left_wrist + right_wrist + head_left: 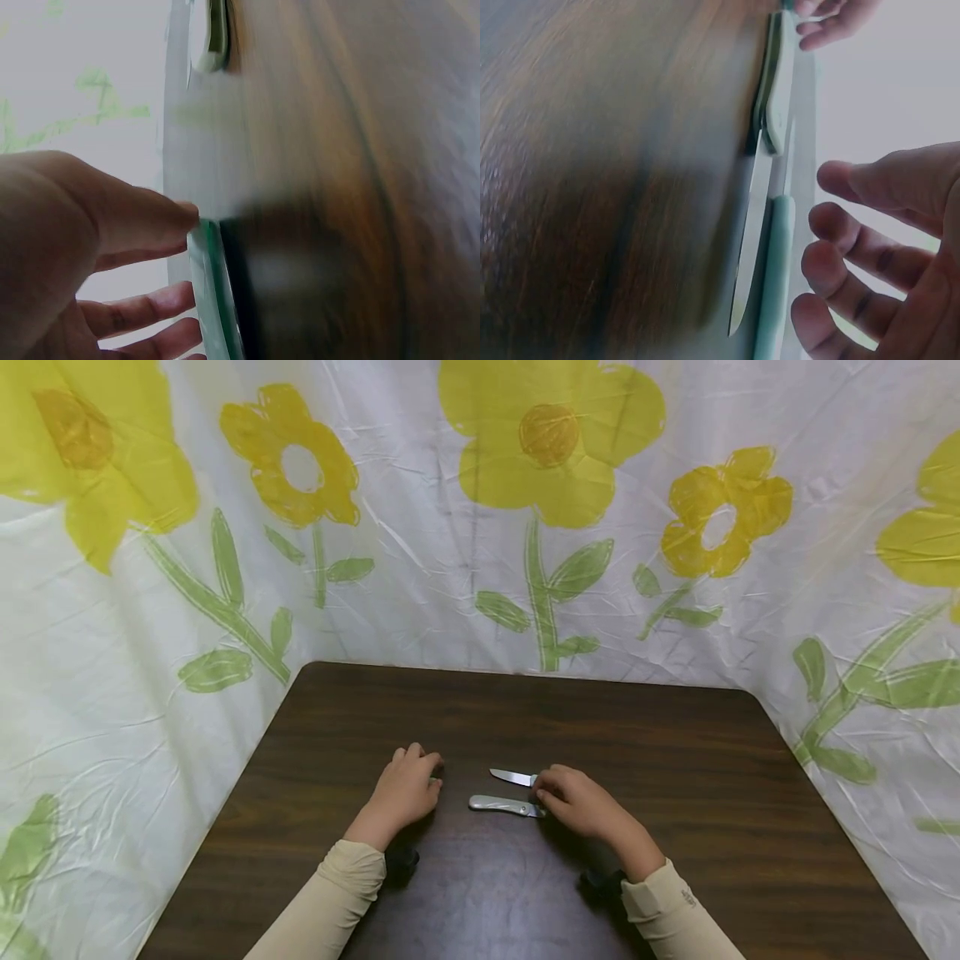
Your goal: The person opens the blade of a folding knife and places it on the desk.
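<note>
Two knives lie on the dark table in front of the right hand. The nearer one, a folding knife (501, 805), has a pale handle pointing left and its blade out to the right. Behind it, another knife (512, 777) points its blade left; its mint-green handle (776, 270) shows in the right wrist view. My right hand (573, 797) hovers beside that handle, fingers loosely bent and apart from it. My left hand (407, 785) holds a glossy green object (214, 289) between thumb and fingers, low over the table. Its kind cannot be told.
The brown wood-grain table (465, 710) has rounded far corners. A white curtain (420, 577) with yellow flowers hangs close behind it and along both sides. Dark wrist devices (401, 864) sit below both hands.
</note>
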Motion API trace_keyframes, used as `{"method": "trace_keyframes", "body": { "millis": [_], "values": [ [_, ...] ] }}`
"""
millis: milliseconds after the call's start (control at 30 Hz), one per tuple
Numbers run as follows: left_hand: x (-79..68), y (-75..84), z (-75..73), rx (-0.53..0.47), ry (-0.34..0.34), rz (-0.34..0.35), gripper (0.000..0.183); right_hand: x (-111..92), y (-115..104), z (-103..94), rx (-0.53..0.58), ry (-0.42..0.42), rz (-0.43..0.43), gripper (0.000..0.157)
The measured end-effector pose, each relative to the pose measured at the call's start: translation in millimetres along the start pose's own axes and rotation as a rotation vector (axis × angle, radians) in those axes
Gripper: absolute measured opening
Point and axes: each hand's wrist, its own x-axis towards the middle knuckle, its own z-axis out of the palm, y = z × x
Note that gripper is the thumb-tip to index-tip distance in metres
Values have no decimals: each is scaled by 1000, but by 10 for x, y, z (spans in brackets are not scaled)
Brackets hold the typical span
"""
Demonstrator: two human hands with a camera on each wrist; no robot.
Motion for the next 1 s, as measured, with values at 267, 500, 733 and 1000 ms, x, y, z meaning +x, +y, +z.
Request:
{"method": "trace_keyframes", "body": {
  "millis": [267, 500, 733, 1000],
  "values": [
    [-100, -83, -112, -62, -64, -79, 29, 18, -28, 4, 11, 7, -16, 10],
    [-124, -104, -128, -73, -56, -71, 16, 37, -38, 19, 23, 3, -1, 7],
    [-105, -60, -155, -106, -53, -37, 10, 65, -92, 22, 71, 29, 22, 6],
    [-17, 65, -192, -366, -22, 32, 7, 116, -150, 47, 202, 102, 3, 15]
  ]
}}
